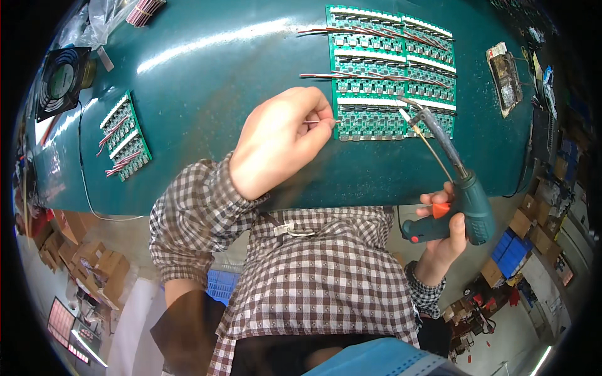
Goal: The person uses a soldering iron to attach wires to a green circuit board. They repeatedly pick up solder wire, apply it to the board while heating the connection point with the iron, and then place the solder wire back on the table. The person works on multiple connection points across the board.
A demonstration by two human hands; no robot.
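My left hand [279, 141] is closed in a pinch at the left edge of a panel of green circuit boards [370, 129]. Between thumb and forefinger runs a thin wire [311, 121], its end by the lowest board row. In my right hand [453, 241] is a dark green soldering gun [476, 210] with an orange trigger. Its metal tip and a thin feed tube reach over the panel's lower right part, near a white connector strip. Red, white and black wires [316, 76] lie across the two upper rows and stick out to the left.
A smaller board piece with wires [128, 141] lies left on the green table [207, 119]. Beyond it are a black fan [61, 83] with a cable and a bundle of wires [144, 11]. At the right sits a worn, stained block [504, 78]. Cardboard boxes stand on the floor.
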